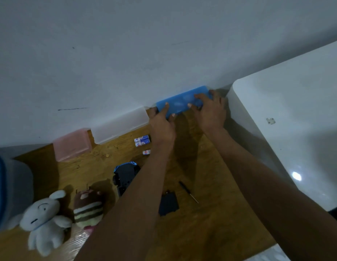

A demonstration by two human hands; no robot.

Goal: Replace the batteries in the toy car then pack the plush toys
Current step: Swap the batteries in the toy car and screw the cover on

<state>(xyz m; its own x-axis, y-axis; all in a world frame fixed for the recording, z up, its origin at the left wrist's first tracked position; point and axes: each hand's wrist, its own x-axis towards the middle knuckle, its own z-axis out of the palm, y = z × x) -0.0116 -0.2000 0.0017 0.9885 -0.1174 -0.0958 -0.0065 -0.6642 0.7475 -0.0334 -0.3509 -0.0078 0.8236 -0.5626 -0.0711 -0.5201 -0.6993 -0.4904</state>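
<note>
left hand [162, 125] + right hand [211, 112]: both closed on blue box [180, 101] at wall edge | toy car [125, 178] mid-floor, left forearm over it | plush toys [66, 213] near-left | bare floor [211, 232] between forearms

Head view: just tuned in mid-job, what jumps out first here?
Both hands, the left hand and right hand, clasp a blue plastic box against the wall at the far edge of the wooden table. Left of it a clear box and a pink box line the wall. Nearer, loose batteries, the upturned toy car, its cover, a screwdriver and two plush toys lie spread out.
</note>
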